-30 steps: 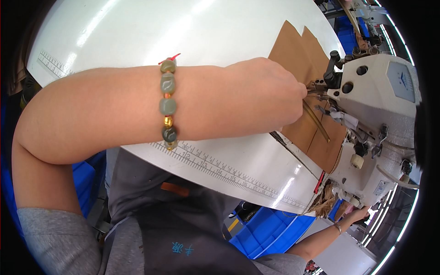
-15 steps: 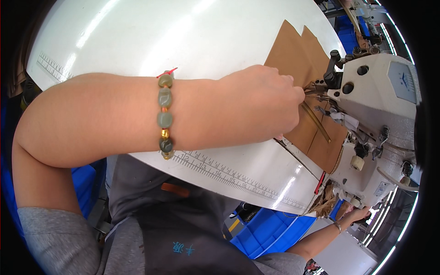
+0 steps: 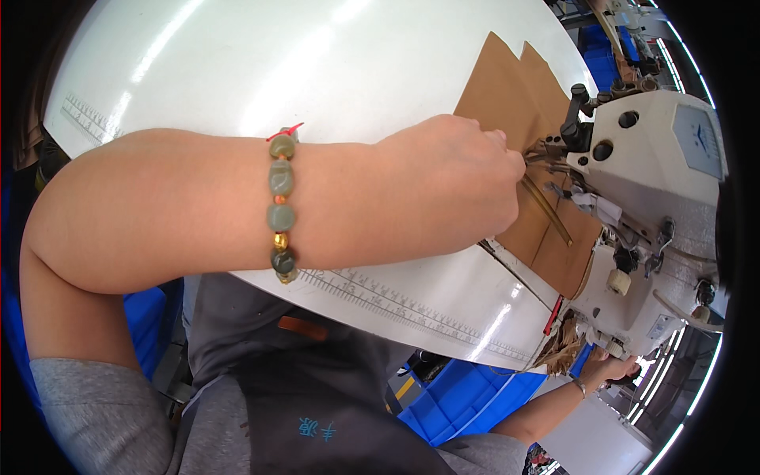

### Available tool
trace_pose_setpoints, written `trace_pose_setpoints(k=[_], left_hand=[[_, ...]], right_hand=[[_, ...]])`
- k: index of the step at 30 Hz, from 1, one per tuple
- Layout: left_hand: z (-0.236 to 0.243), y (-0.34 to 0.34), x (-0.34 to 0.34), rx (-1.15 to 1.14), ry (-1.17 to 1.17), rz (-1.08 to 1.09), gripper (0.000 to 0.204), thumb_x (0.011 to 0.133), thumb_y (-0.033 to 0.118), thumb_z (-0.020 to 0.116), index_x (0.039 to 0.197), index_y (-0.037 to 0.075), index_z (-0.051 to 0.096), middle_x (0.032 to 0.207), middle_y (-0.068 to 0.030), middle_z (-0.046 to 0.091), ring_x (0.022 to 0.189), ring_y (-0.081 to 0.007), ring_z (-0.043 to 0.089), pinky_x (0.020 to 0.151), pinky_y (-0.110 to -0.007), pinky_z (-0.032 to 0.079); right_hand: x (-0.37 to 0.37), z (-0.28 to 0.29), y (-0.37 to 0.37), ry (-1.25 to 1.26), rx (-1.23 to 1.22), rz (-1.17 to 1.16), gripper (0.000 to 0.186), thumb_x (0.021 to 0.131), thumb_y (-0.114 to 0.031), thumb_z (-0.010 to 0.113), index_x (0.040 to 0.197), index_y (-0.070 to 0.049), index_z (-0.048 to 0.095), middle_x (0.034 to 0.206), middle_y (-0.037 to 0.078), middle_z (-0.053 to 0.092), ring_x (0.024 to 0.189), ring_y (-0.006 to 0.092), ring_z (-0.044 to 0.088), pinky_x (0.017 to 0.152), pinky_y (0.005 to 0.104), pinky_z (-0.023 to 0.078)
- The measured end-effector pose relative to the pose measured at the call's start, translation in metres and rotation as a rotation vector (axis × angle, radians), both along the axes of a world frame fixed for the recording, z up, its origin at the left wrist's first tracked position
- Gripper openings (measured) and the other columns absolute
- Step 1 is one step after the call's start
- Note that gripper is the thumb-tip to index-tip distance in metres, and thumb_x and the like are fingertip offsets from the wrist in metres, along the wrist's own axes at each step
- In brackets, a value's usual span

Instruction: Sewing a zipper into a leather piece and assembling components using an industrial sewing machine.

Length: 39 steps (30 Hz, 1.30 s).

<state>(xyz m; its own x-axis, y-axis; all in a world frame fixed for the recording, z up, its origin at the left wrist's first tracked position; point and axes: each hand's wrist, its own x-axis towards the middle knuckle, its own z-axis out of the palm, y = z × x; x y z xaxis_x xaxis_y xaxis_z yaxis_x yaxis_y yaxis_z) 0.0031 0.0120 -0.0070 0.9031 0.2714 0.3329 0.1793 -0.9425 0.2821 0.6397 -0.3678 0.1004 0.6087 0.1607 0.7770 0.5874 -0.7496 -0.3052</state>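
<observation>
My left hand (image 3: 455,186) lies over brown fabric pieces (image 3: 514,87), beside the needle end of a white sewing machine (image 3: 633,134). Its fingers are curled closed, and their tips are hidden behind the back of the hand. A thin brass-coloured strip (image 3: 548,210) slants across the fabric from just beside these fingers; whether they hold it is unclear. On that wrist sits a bracelet of green and gold beads (image 3: 280,216). My right hand (image 3: 608,369) reaches to the far lower right, by the machine's lower end, with its fingers partly hidden there.
A white table (image 3: 261,71) with printed ruler scales along its edge carries the work. A red-handled tool (image 3: 552,315) lies beside the machine, near brown scraps (image 3: 564,348). Blue crates (image 3: 467,400) stand below the table edge.
My left forearm and its bracelet have shifted down slightly, while the hand stays beside the needle end. My right hand has moved a little at the machine. The fabric looks nearly unchanged.
</observation>
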Motion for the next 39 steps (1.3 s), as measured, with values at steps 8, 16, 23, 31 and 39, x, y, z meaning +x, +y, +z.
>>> trace_pose_setpoints(k=[8, 16, 23, 31, 39], left_hand=[[-0.001, 0.003, 0.002, -0.035, 0.042, -0.006, 0.044, 0.091, 0.023, 0.074, 0.125, -0.005, 0.068, 0.124, -0.0137, 0.068, 0.126, -0.0299, 0.064, 0.105, -0.036, 0.054], [0.008, 0.004, 0.001, -0.003, 0.002, 0.0, 0.048, 0.092, 0.026, 0.073, 0.132, 0.001, 0.064, 0.133, -0.0103, 0.065, 0.127, -0.0294, 0.063, 0.103, -0.036, 0.055], [0.015, 0.003, 0.003, 0.072, 0.034, 0.025, 0.051, 0.092, 0.029, 0.074, 0.136, 0.004, 0.064, 0.137, -0.0099, 0.065, 0.13, -0.0306, 0.062, 0.103, -0.038, 0.055], [0.022, 0.002, 0.005, 0.036, 0.07, 0.03, 0.051, 0.09, 0.03, 0.076, 0.135, 0.005, 0.066, 0.141, -0.0104, 0.065, 0.128, -0.0298, 0.065, 0.098, -0.038, 0.058], [0.026, 0.002, 0.007, -0.006, 0.103, 0.054, 0.052, 0.088, 0.027, 0.079, 0.134, 0.005, 0.067, 0.143, -0.0106, 0.064, 0.136, -0.0315, 0.06, 0.102, -0.039, 0.057]], right_hand=[[0.033, -0.031, -0.012, 0.035, 0.251, 0.251, 0.038, 0.102, -0.02, 0.059, 0.13, 0.005, 0.065, 0.127, 0.015, 0.07, 0.101, 0.0255, 0.07, 0.085, 0.0392, 0.063], [0.037, -0.079, -0.007, 0.207, 0.654, 0.539, 0.032, 0.1, -0.02, 0.058, 0.122, 0.002, 0.066, 0.12, 0.013, 0.07, 0.099, 0.0248, 0.07, 0.084, 0.0424, 0.062], [-0.063, -0.034, 0.017, -0.334, 0.158, 0.134, 0.034, 0.108, -0.02, 0.051, 0.118, 0.008, 0.068, 0.129, 0.018, 0.068, 0.109, 0.0275, 0.07, 0.093, 0.0381, 0.059], [-0.366, -0.067, 0.195, -0.104, -0.562, 1.115, 0.015, 0.085, -0.014, 0.079, 0.098, -0.009, 0.073, 0.11, 0.006, 0.071, 0.1, 0.0307, 0.069, 0.085, 0.0416, 0.057], [-0.405, -0.086, 0.263, 0.154, -0.623, 1.305, 0.038, 0.086, -0.029, 0.079, 0.114, -0.005, 0.072, 0.123, 0.01, 0.069, 0.125, 0.0295, 0.062, 0.108, 0.0456, 0.047]])
